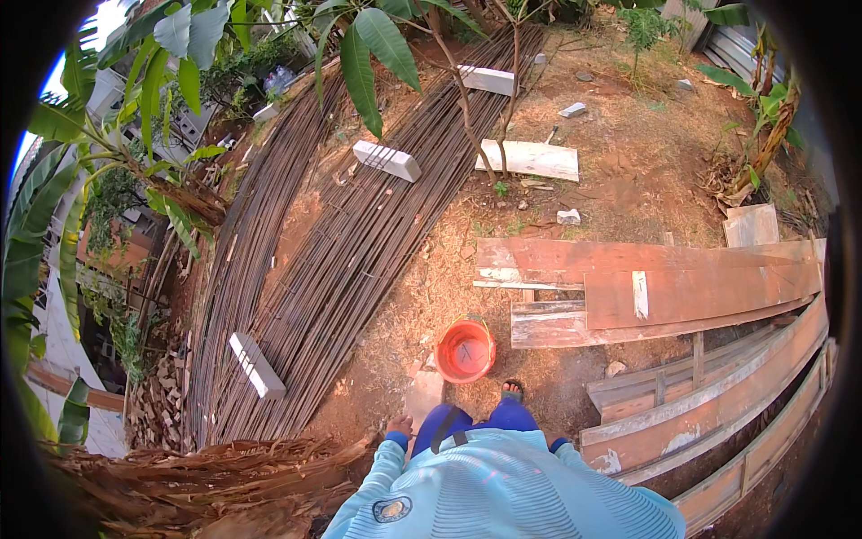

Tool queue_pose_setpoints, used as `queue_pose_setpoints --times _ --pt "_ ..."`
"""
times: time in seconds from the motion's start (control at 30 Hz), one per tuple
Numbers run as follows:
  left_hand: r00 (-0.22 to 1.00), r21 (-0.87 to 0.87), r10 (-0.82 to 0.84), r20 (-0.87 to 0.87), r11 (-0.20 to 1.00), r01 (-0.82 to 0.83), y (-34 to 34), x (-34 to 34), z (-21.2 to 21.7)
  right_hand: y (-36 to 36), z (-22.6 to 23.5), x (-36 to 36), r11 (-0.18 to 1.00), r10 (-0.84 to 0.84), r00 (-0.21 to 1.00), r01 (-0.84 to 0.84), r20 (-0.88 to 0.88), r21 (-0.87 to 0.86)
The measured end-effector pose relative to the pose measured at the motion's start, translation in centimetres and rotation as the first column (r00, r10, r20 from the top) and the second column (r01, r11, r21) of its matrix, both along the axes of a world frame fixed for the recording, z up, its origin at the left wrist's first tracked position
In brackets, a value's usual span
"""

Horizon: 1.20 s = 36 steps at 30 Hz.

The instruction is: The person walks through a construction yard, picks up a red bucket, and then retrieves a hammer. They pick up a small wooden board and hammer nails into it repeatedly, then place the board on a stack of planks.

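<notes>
My left hand (pixel 400 424) hangs beside my left thigh, its fingers loose and no object visible in it. Of my right arm the dark blue cuff (pixel 558 444) shows at my right hip; the hand there is almost wholly hidden by the sleeve and my body. On the ground just ahead of my feet stands an orange-red bucket (pixel 465 350), upright, with a few small bits at its bottom. Neither hand touches it. A flat slab (pixel 424 395) lies close to the bucket, ahead of my left hand.
Long rusty steel bars (pixel 350 242) lie in bundles to the left, with pale blocks (pixel 386 161) among them. Wooden boards (pixel 700 287) are stacked at right. A thin tree (pixel 467 108) grows ahead, a banana plant (pixel 180 193) at left. Brown dry fibrous matter (pixel 206 485) fills the near left.
</notes>
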<state>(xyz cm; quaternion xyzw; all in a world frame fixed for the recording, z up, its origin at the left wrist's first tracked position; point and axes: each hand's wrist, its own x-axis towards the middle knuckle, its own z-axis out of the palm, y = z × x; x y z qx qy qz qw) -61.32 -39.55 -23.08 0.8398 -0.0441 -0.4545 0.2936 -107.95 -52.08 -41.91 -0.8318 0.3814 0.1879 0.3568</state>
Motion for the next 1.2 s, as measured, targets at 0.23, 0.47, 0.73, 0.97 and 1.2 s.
queue_pose_setpoints --times 0.23,0.47,0.73,0.97,1.2 --pt "0.919 -0.198 -0.157 0.363 0.95 0.24 -7.9 6.6 1.8 -23.1 7.2 5.8 -0.138 -0.987 -0.03 0.65 -0.157 0.747" --pt "0.851 0.035 -0.44 0.286 0.892 0.45 -14.6 14.7 0.2 -24.2 6.4 13.5 -0.258 -0.961 -0.244 0.641 -0.126 0.723" --pt "0.323 0.076 -0.942 0.095 0.33 0.941 -29.3 30.7 -8.6 -8.5 -3.8 26.3 -0.342 -0.929 -0.285 0.905 -0.237 0.254" --pt "0.592 -0.447 -0.657 -0.466 0.753 0.483 -41.9 48.3 -7.8 -4.8 3.3 39.0 0.323 -0.944 0.329 0.9 -0.028 -0.292" --pt "0.842 -0.217 -0.472 -0.262 0.879 0.425 -48.2 51.0 -2.3 -15.6 13.6 47.6 -0.66 -0.698 -0.681 0.491 -0.223 0.569"
